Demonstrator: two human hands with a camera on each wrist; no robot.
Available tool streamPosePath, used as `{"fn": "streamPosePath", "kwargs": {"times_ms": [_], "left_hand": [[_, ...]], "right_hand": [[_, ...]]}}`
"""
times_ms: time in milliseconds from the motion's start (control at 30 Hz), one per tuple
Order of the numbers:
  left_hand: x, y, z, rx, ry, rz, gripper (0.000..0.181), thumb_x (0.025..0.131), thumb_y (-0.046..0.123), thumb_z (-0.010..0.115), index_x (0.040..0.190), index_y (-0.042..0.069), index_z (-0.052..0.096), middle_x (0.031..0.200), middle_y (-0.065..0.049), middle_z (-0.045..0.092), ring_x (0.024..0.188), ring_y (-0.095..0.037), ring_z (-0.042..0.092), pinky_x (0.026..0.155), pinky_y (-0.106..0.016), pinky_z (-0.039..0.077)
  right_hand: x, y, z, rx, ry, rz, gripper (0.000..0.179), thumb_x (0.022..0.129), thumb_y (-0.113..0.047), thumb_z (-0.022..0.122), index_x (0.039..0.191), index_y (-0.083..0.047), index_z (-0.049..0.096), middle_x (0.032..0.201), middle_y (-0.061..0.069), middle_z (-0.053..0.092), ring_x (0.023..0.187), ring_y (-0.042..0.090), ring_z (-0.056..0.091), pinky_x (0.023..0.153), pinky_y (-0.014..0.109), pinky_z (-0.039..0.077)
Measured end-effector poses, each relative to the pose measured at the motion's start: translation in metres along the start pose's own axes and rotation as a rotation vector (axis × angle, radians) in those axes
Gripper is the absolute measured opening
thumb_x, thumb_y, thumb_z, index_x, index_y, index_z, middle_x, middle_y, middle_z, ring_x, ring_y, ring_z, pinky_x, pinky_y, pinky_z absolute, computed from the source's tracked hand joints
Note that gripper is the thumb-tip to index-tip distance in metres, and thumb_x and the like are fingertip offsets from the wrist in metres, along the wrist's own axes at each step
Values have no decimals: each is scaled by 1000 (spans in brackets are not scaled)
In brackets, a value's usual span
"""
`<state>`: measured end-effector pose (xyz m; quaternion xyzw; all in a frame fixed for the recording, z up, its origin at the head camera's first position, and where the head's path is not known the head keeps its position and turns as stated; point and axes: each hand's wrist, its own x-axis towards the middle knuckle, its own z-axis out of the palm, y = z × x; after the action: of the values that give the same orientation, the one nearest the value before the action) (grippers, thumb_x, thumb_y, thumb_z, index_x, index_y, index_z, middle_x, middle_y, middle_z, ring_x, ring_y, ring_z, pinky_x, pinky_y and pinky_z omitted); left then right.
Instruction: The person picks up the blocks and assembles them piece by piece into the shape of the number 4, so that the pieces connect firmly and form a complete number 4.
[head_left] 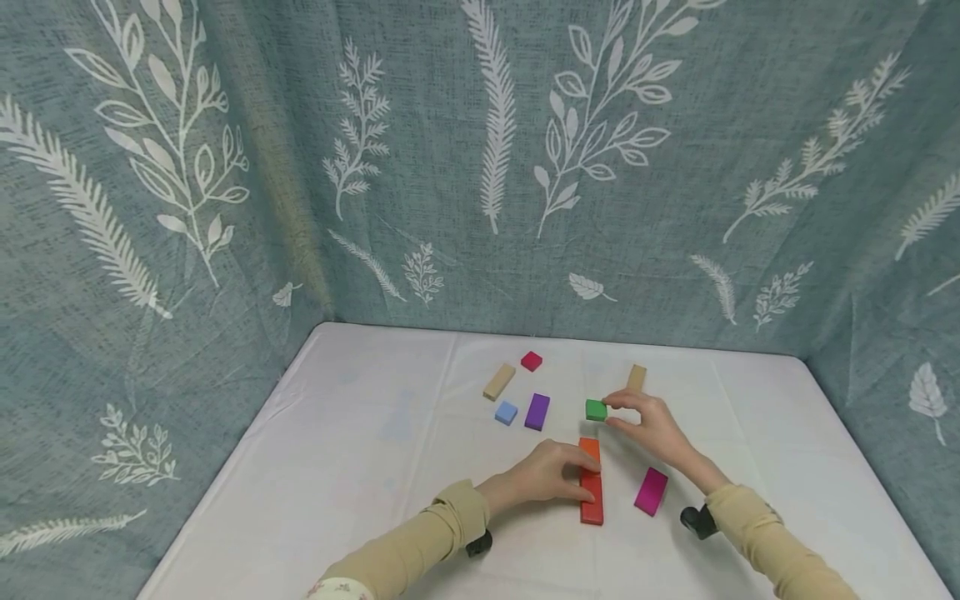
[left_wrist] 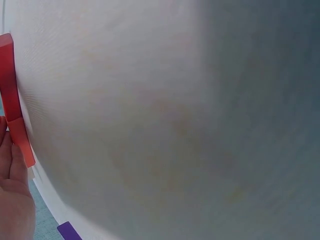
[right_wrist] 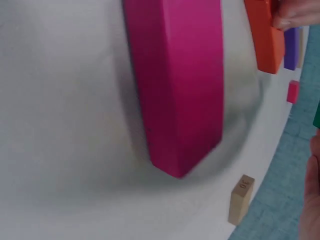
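Observation:
My left hand [head_left: 551,471] reaches over an orange block [head_left: 589,448] and a red block [head_left: 592,510], which lie end to end in one line. Its fingers touch the orange block near the joint and the thumb rests on the red block. In the right wrist view a fingertip is against the orange block [right_wrist: 270,47]. My right hand [head_left: 651,425] pinches a small green block [head_left: 596,410] between thumb and fingers, just beyond the orange block's far end. Only a sliver of that green block [right_wrist: 317,119] shows in the right wrist view.
A magenta block [head_left: 651,491] lies right of the red one. Farther back are a purple block [head_left: 537,412], a light blue block [head_left: 506,412], a wooden block [head_left: 499,382], a small crimson block [head_left: 532,361] and another wooden block [head_left: 637,377] partly behind my right hand. Curtains [head_left: 450,167] surround the table.

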<state>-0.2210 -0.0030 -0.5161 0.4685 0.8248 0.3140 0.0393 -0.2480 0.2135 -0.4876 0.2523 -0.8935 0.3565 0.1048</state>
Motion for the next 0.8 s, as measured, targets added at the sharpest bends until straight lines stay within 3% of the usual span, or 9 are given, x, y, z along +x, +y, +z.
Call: {"fn": "streamPosePath", "kwargs": {"times_ms": [300,800], "left_hand": [[0,-1,1,8,-4,-12,38,74,32,72,107,13,66,104,8,65,98,3,55,86,-9,40],[1,1,0,-3,-10,-27,38,74,32,72,107,13,66,105,7,65,100,2,55,87,-9,39]], "right_hand": [[-5,1,7,46,-52,20,27,76,-7,69,103,-6,65,101,4,63,95,21,59,81,40,50],[-8,15,20,-12,-77,13,26,74,-6,71,100,-6,66,98,4,64,88,19,60,76,37,51]]}}
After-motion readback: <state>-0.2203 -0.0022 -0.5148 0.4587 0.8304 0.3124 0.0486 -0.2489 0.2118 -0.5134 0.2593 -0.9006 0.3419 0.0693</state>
